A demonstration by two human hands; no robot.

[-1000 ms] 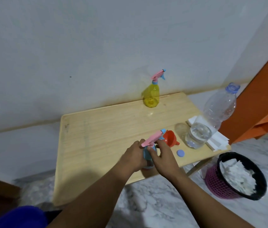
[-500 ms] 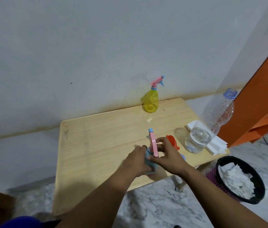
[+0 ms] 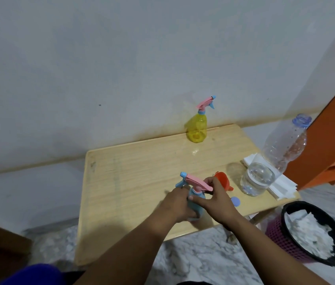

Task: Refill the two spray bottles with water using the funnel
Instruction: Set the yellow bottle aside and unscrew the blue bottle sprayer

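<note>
At the worktop's (image 3: 133, 177) near edge, the left hand (image 3: 178, 204) grips the blue spray bottle (image 3: 196, 199) while the right hand (image 3: 217, 197) pinches its pink trigger head (image 3: 198, 183), which has swung round since a second ago, likely being unscrewed. Funnel (image 3: 223, 179) and water bottle (image 3: 269, 161) wait right; the yellow spray bottle (image 3: 197, 127) stands at the far edge. No writing is readable.

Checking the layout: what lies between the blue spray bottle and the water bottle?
In the head view, the red funnel and a blue cap lie between blue spray bottle and water bottle.
</note>
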